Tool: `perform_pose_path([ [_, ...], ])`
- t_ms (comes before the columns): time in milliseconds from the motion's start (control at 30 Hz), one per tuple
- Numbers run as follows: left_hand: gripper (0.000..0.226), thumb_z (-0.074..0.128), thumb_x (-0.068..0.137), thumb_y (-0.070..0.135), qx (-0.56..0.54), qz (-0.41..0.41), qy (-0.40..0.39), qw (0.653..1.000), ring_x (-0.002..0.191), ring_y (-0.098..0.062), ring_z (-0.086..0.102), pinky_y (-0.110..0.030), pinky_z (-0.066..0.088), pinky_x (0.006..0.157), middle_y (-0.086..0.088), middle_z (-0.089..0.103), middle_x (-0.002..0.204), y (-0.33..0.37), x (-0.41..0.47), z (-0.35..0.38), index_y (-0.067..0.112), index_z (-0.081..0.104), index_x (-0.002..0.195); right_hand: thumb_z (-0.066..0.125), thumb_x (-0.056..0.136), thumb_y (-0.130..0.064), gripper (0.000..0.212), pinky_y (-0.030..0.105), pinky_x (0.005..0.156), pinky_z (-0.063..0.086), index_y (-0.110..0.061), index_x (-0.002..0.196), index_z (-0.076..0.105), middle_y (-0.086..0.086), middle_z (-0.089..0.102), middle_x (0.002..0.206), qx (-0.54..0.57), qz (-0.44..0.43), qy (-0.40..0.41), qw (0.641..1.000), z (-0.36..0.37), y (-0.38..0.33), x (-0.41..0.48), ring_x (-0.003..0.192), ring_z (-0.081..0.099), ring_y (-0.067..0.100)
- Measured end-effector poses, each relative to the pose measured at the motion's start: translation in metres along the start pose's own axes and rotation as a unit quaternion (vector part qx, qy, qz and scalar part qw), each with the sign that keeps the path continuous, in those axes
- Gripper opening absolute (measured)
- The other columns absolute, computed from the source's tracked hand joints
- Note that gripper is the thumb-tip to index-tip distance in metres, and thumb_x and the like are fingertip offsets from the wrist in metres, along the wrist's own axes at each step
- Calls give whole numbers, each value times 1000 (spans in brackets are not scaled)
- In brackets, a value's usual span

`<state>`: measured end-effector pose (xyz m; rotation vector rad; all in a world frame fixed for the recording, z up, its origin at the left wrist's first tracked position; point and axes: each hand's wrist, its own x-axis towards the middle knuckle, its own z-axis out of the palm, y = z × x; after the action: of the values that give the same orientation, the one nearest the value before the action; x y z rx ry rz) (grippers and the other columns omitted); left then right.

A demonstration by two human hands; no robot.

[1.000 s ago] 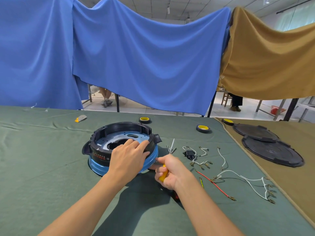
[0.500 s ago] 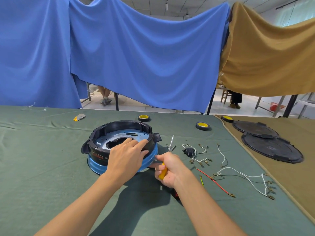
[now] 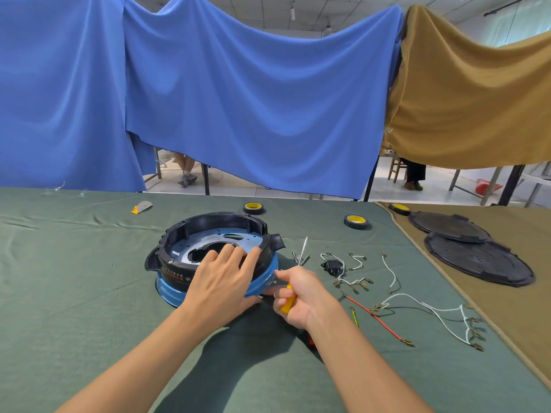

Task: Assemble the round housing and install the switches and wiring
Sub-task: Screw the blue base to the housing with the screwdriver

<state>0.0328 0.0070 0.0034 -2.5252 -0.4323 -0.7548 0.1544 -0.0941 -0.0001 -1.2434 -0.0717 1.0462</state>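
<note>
Covering the bench, the green cloth (image 3: 74, 293) carries everything, and the round housing (image 3: 208, 225) sits near its middle: a black shell standing on a blue ring (image 3: 170, 289). Two black lids (image 3: 477, 263) lie well to the right of the housing on a brown cloth.

The left hand (image 3: 222, 286) drapes over the housing's near wall. Its fingers are spread and almost straight, reaching inside, and its thumb is tucked against the ring's lower edge, so the wall is clamped between them. The right hand (image 3: 301, 296) is just beside the housing's near right. Its fingers are curled round the yellow screwdriver (image 3: 288, 302), and its forefinger reaches out to touch the ring.

Over the last second almost nothing has shifted. Both hands kept their places and the housing did not turn. That suggests a fastening point on the ring is being felt for or lined up, not yet driven.

To the right of the housing the white wire harness (image 3: 432, 308), a red wire (image 3: 375, 317) and the black switch (image 3: 331, 266) lie loose, so the wiring is still to come. Small metal pieces (image 3: 298, 259), probably screws, rest just beside the housing. Two tape rolls (image 3: 253, 207) (image 3: 356, 221) sit behind it.
</note>
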Motion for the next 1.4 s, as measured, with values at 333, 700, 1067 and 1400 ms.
perform_pose_path([
  [333,81,85,55,41,4,-118,-29,993,85,-30,61,-42,46,69,-11,65,94,9,13,-14,6,60,123,45,97,-4,13,20,36,29,-4,109,49,27,69,103,-1,-92,-35,995,5,-6,-17,35,31,6],
  [700,82,83,60,46,3,-148,-59,987,93,-29,60,-41,44,76,-9,66,103,10,18,-22,10,57,130,47,97,-4,8,21,38,30,-6,104,46,24,72,97,5,-120,-38,992,6,-9,-24,37,31,8],
  [1067,84,91,47,42,13,-117,-17,993,83,-29,65,-40,50,67,-11,69,95,13,18,-21,2,66,116,50,96,-6,8,21,37,33,-5,104,49,23,72,99,5,-114,-27,993,4,-7,-22,36,34,7],
  [1400,85,93,38,38,-40,-136,80,987,77,-32,67,-39,53,63,-12,69,90,-5,24,-27,-1,67,110,49,97,-7,6,21,38,31,-9,98,43,20,73,99,17,-137,-58,989,3,-14,-28,37,30,8],
])
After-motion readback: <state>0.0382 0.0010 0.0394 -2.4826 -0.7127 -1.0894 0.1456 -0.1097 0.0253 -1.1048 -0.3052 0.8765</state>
